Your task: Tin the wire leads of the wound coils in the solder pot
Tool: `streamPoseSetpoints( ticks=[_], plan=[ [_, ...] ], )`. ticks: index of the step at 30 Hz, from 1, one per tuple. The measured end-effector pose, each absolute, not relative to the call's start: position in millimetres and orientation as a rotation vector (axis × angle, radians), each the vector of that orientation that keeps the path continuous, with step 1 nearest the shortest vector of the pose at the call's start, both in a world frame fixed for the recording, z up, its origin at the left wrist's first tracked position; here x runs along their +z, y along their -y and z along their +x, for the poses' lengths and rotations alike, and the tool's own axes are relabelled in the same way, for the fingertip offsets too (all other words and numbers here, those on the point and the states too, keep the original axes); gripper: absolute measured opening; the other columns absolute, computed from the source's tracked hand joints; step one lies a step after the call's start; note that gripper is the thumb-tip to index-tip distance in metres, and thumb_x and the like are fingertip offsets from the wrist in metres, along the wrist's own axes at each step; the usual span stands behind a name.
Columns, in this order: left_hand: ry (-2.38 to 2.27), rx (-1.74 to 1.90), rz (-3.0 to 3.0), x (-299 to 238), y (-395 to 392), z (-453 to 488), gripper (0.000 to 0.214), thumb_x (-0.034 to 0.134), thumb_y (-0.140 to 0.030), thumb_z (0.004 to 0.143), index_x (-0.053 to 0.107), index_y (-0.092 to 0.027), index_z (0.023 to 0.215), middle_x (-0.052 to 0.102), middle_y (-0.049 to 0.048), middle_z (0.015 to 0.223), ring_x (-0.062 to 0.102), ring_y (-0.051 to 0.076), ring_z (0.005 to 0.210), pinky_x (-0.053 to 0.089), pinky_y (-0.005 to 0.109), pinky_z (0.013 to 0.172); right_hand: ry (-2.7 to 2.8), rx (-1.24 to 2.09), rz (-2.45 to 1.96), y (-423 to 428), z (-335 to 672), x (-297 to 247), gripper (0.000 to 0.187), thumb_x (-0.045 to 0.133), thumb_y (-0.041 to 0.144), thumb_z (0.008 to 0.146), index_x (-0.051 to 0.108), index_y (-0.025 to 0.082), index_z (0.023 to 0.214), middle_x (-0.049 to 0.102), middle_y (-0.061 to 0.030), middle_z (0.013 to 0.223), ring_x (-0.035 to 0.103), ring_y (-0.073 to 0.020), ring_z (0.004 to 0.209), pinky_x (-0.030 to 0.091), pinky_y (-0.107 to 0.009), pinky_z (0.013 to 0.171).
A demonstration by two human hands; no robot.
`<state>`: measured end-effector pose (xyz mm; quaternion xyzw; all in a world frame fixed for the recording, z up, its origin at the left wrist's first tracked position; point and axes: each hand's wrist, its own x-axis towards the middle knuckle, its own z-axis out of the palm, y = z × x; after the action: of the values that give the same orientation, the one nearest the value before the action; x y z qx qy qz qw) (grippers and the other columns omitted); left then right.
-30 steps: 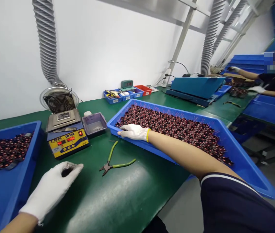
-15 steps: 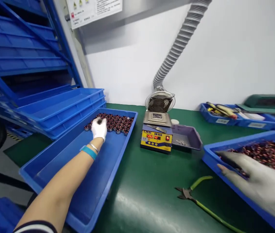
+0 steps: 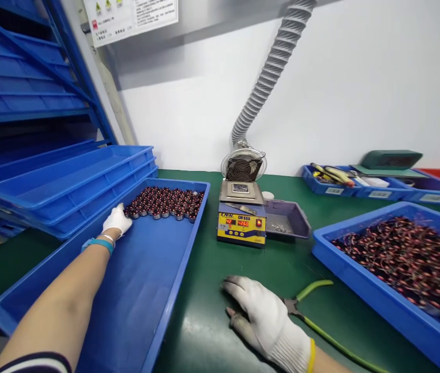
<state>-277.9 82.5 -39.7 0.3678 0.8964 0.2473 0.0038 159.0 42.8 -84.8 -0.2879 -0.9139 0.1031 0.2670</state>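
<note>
My left hand [image 3: 117, 220], in a white glove, reaches into a long blue tray [image 3: 142, 311]. It is at the left end of a packed group of small round dark parts with coppery tops [image 3: 165, 201]. Its fingers look closed, but what they hold is hidden. My right hand [image 3: 256, 313], in a white knit glove with darkened fingertips, is over the green table [image 3: 204, 311]. Thumb and fingers are apart, with nothing visible between them. Beside it are green-handled cutting pliers [image 3: 295, 306], partly covered by the hand.
A blue tray [image 3: 359, 269] of loose reddish wired parts stands at the right. Behind are a yellow-and-blue heating unit [image 3: 242, 225] under a ducted fan [image 3: 243, 168], a purple bin [image 3: 297, 223] and blue tool bins [image 3: 334, 189]. Stacked blue trays [image 3: 99, 191] stand left.
My right hand has moved left from the right tray to the table near the pliers. My left hand has shifted left along the packed parts. The view has turned slightly right.
</note>
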Motion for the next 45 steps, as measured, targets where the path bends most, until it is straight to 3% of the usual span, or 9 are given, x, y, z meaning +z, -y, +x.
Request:
streamPoseSetpoints(
  ticks=[6,11,18,21,24,30,35,40,45],
  plan=[
    [-2.718,0.632,1.121,-32.1,-83.6,-287.4,0.032,0.072,-0.040,0.056,0.067,-0.015,0.076,0.069,0.0140,0.084,0.062,0.034,0.094,0.045,0.039,0.081,2.466,0.325,-0.790,-46.2,161.6,-87.5,0.034,0.049,0.024,0.074,0.060,0.019,0.106,0.064,-0.0102,0.108,0.061,-0.0224,0.094,0.052,-0.036,0.081],
    [-2.669,0.798,1.027,-26.0,-70.6,-263.9,0.032,0.072,-0.045,0.058,0.060,-0.015,0.066,0.065,0.0061,0.066,0.063,0.023,0.075,0.047,0.036,0.072,2.438,0.367,-0.756,-45.9,162.4,-90.2,0.034,0.050,0.025,0.073,0.060,0.018,0.105,0.065,-0.0095,0.105,0.061,-0.0233,0.091,0.051,-0.037,0.078],
    [-2.310,1.277,1.072,-0.2,-81.3,-153.6,0.054,0.049,-0.068,0.067,0.057,-0.015,0.076,0.048,-0.0025,0.050,0.042,0.012,0.041,0.034,0.026,0.041,2.159,0.536,-0.744,-46.7,162.6,-86.6,0.047,0.057,0.026,0.071,0.051,0.020,0.118,0.059,-0.0104,0.115,0.060,-0.0228,0.101,0.050,-0.036,0.085],
    [-2.003,1.236,1.199,0.7,-83.5,-64.0,0.049,0.063,-0.064,0.059,0.059,-0.016,0.070,0.047,-0.0043,0.046,0.042,0.010,0.041,0.034,0.024,0.041,1.904,0.680,-0.860,-47.9,165.7,-78.5,0.069,0.066,0.031,0.067,0.037,0.022,0.129,0.053,-0.0105,0.122,0.060,-0.0210,0.100,0.051,-0.035,0.086],
    [-1.580,1.148,1.288,-3.7,-71.7,18.2,0.043,0.072,-0.053,0.055,0.064,-0.014,0.074,0.064,0.0021,0.065,0.059,0.016,0.062,0.046,0.025,0.058,1.704,0.777,-0.889,-52.9,171.8,-72.8,0.083,0.074,0.037,0.058,0.034,0.024,0.130,0.054,-0.0093,0.121,0.061,-0.0215,0.097,0.051,-0.035,0.087],
    [-1.560,1.024,1.324,-16.6,-61.5,67.9,0.038,0.076,-0.046,0.051,0.062,-0.014,0.065,0.068,0.0056,0.070,0.062,0.022,0.076,0.047,0.029,0.069,1.478,0.788,-0.983,-61.3,177.0,-72.0,0.039,0.060,0.023,0.065,0.055,0.021,0.104,0.064,-0.0030,0.096,0.063,-0.0178,0.086,0.051,-0.029,0.081],
    [-1.566,1.029,1.354,-18.0,-64.9,55.8,0.037,0.077,-0.045,0.050,0.063,-0.014,0.064,0.065,0.0032,0.064,0.060,0.020,0.069,0.046,0.028,0.065,1.411,0.968,-0.917,-63.5,170.3,-65.4,0.038,0.060,0.017,0.062,0.057,0.020,0.100,0.064,-0.0043,0.098,0.062,-0.0183,0.090,0.050,-0.031,0.084],
    [-1.338,1.291,1.289,-12.6,-67.7,50.1,0.039,0.069,-0.050,0.064,0.066,-0.013,0.077,0.064,0.0036,0.070,0.052,0.012,0.058,0.041,0.022,0.053,1.066,1.438,-0.677,-78.0,172.5,-59.4,0.046,0.071,0.017,0.056,0.054,0.020,0.098,0.064,-0.0042,0.096,0.063,-0.0171,0.086,0.052,-0.029,0.074],
    [-1.236,1.332,1.094,-14.4,-72.0,47.4,0.040,0.070,-0.046,0.065,0.065,-0.010,0.082,0.057,0.0000,0.064,0.041,0.006,0.047,0.034,0.021,0.044,1.008,1.589,-0.547,-85.3,179.9,-63.4,0.050,0.075,0.018,0.057,0.055,0.021,0.103,0.065,-0.0030,0.093,0.061,-0.0151,0.085,0.050,-0.022,0.063]
  ],
)
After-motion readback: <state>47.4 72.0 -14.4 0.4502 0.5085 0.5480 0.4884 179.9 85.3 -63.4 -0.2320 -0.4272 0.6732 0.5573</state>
